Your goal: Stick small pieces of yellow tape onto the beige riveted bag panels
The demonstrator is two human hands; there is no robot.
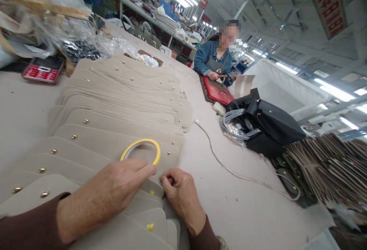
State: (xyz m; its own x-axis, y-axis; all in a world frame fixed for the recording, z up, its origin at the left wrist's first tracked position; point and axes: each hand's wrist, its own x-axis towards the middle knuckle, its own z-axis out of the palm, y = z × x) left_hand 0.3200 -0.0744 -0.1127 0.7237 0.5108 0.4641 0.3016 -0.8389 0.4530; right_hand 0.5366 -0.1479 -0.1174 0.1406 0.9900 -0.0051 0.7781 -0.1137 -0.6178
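A roll of yellow tape [157, 148] is held in my left hand [114, 185], whose fingers are closed round its lower edge. Just to the right, my right hand [182, 190] is closed in a pinch at the edge of a beige piece; anything between its fingertips is too small to make out. Overlapping beige pieces [114, 131] with gold metal studs fan out under and beyond my hands. Small bits of yellow tape [150, 227] sit on the nearer pieces.
A red calculator-like device [43, 70] and plastic wrapping [77, 32] lie at the left. A cord [218, 158], a black bag [266, 124] and stacked dark pieces [321, 166] are to the right. Across the table, a person works over a red board [216, 91].
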